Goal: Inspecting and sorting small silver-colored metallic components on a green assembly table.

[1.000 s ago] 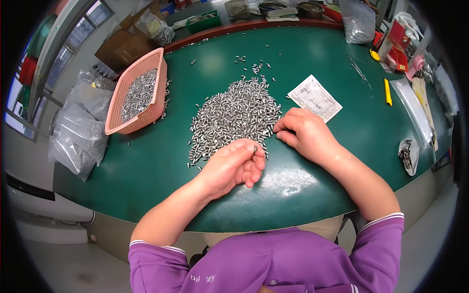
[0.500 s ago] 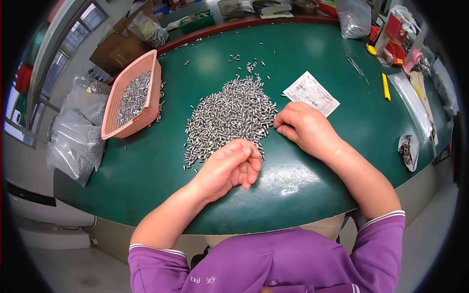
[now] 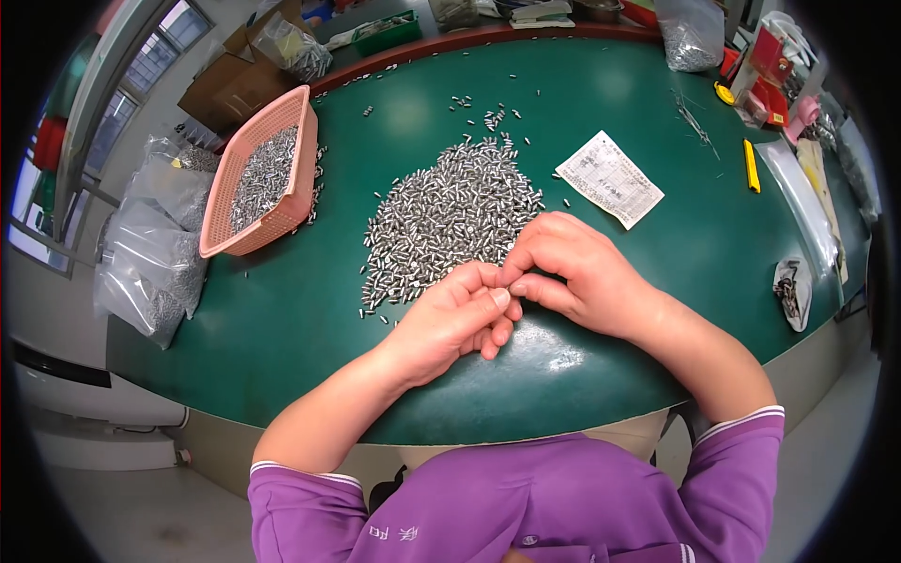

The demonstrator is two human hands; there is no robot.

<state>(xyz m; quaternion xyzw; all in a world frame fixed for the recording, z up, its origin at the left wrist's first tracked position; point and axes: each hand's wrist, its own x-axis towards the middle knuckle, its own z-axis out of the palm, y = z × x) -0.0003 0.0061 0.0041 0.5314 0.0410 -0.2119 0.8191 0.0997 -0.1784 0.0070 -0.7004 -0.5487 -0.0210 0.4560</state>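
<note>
A broad heap of small silvery metal pieces point(image 3: 450, 206), short and rounded, lies in the middle of the green table point(image 3: 469, 403). Just at its near edge, my left hand point(image 3: 446, 324) pinches with thumb and forefinger; the tiny metal piece seen there a moment earlier is now covered by the fingers. My right hand point(image 3: 591, 281) is closed in a pinch too, its fingertips meeting those of the left. Whatever lies between the right fingertips is too small or hidden to make out.
To the left stands a pink plastic basket point(image 3: 306, 178) with more metal pieces, beside filled clear bags point(image 3: 141, 277). A printed paper slip point(image 3: 610, 178) lies right of the heap. Further right are a yellow cutter knife point(image 3: 752, 166), thin wires point(image 3: 693, 122) and a small white bag point(image 3: 793, 298).
My right hand has left the heap's right edge and come nearer and leftward to my left hand. The fingertips of both hands now touch. The whole view has shifted slightly.
</note>
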